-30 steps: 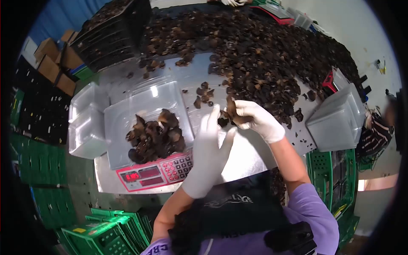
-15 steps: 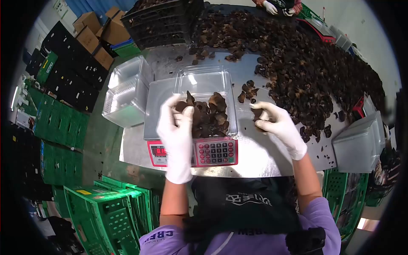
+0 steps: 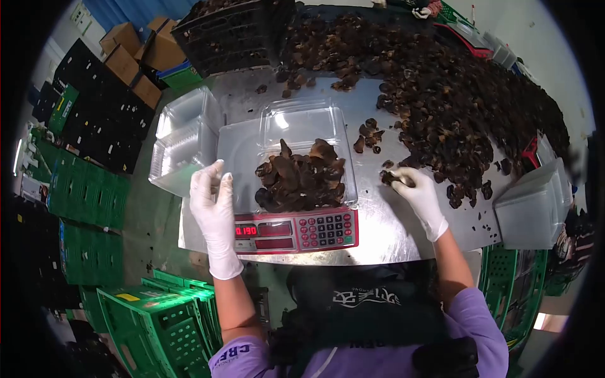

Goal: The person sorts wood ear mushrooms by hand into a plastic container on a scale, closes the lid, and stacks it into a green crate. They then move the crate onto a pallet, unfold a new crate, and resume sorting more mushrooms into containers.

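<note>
A clear plastic clamshell box [image 3: 350, 183] sits on a red-trimmed digital scale [image 3: 271, 228], its lid folded back. Dark brown wood ear mushrooms [image 3: 302, 176] fill the box. The scale's red display [image 3: 246, 230] appears to read 0.190. My left hand [image 3: 213, 208], in a white glove, is beside the scale's left edge with thumb and fingers apart, holding nothing. Right of the scale, my gloved right hand [image 3: 418, 195] pinches a small wood ear mushroom [image 3: 387, 177] above the metal table. A few loose mushrooms [image 3: 368, 135] lie between the box and the large heap.
A big mushroom heap [image 3: 441, 113] covers the table's back and right. Stacked clear boxes [image 3: 186, 138] stand left, and more clear containers [image 3: 532, 205] stand right. A black crate [image 3: 230, 38] is at the back. Green crates [image 3: 151, 315] are below left. Another person's gloved hand [image 3: 421, 12] shows far back.
My left hand has moved left, away from the box, uncovering the display and mushrooms. My right hand has shifted slightly down, still pinching a mushroom. The other person's hands are now mostly out of view.
</note>
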`<action>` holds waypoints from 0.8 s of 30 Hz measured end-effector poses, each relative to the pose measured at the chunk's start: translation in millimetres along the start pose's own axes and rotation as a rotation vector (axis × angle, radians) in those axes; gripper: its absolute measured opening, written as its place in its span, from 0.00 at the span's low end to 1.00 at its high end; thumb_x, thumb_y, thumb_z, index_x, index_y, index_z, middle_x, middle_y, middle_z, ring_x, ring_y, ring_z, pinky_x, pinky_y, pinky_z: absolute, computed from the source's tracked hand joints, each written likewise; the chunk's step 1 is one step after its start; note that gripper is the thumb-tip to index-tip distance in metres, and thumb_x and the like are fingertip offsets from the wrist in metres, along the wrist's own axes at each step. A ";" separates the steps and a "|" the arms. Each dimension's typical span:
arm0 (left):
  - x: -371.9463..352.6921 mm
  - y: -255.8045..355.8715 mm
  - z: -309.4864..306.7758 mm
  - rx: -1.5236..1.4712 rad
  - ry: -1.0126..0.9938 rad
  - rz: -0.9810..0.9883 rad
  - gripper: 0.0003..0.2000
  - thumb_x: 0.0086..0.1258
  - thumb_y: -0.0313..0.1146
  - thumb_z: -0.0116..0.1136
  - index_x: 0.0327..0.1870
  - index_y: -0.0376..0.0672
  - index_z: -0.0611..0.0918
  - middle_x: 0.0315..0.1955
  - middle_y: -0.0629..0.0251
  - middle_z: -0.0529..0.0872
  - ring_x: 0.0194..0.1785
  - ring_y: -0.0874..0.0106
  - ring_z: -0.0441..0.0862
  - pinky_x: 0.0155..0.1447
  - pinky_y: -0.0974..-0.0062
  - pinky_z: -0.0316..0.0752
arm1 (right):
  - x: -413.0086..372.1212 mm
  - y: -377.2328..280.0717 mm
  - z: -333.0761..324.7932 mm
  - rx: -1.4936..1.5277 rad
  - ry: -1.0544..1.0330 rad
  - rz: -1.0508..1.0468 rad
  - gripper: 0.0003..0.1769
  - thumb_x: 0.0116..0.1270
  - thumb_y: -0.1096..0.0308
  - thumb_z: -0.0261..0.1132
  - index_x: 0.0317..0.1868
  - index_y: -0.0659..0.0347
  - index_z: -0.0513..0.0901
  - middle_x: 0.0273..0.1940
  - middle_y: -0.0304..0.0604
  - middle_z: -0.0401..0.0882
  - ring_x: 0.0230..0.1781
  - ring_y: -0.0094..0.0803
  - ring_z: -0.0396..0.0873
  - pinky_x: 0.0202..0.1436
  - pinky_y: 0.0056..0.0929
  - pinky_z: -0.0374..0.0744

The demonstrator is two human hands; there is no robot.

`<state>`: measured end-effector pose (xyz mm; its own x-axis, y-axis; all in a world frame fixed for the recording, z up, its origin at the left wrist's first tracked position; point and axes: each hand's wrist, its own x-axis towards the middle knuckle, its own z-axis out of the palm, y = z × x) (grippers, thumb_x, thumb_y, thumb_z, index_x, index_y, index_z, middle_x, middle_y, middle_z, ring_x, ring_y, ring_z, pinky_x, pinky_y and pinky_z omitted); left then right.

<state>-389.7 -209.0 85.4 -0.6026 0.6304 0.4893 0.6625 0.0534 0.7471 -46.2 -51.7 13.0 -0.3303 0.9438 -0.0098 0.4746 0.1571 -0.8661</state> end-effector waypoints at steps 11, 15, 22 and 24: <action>67.1 -48.4 38.4 -0.443 -0.255 -0.438 0.27 0.68 0.31 0.61 0.66 0.31 0.70 0.54 0.52 0.81 0.52 0.69 0.81 0.58 0.74 0.76 | -39.9 -1.3 17.6 -0.274 0.157 -0.305 0.31 0.55 0.79 0.69 0.62 0.58 0.75 0.54 0.45 0.75 0.48 0.34 0.78 0.52 0.30 0.77; 90.0 -70.4 68.9 -0.760 -0.521 -0.710 0.20 0.70 0.39 0.59 0.57 0.36 0.73 0.49 0.53 0.82 0.47 0.65 0.83 0.49 0.72 0.79 | -58.6 -54.8 31.3 0.727 -0.342 0.116 0.25 0.70 0.76 0.59 0.66 0.67 0.68 0.44 0.43 0.80 0.41 0.25 0.80 0.47 0.23 0.79; 75.6 -16.2 53.2 -0.961 -0.376 -0.384 0.33 0.80 0.57 0.32 0.50 0.34 0.82 0.43 0.59 0.84 0.55 0.68 0.77 0.64 0.67 0.66 | -48.8 -73.3 43.6 0.984 -0.576 0.318 0.24 0.77 0.64 0.52 0.68 0.65 0.64 0.48 0.52 0.80 0.42 0.31 0.82 0.39 0.24 0.82; 61.1 -18.4 21.7 -0.851 -0.658 0.014 0.29 0.78 0.55 0.41 0.39 0.35 0.85 0.44 0.60 0.85 0.59 0.66 0.74 0.66 0.63 0.64 | -46.6 -76.1 41.6 1.010 -0.566 0.330 0.23 0.77 0.61 0.52 0.67 0.64 0.66 0.48 0.52 0.80 0.42 0.32 0.83 0.37 0.24 0.82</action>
<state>-429.0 -154.7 91.7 -0.0713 0.9334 0.3517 -0.0134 -0.3535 0.9353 -100.9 -119.7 58.6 -0.7446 0.5947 -0.3032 -0.1661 -0.6050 -0.7787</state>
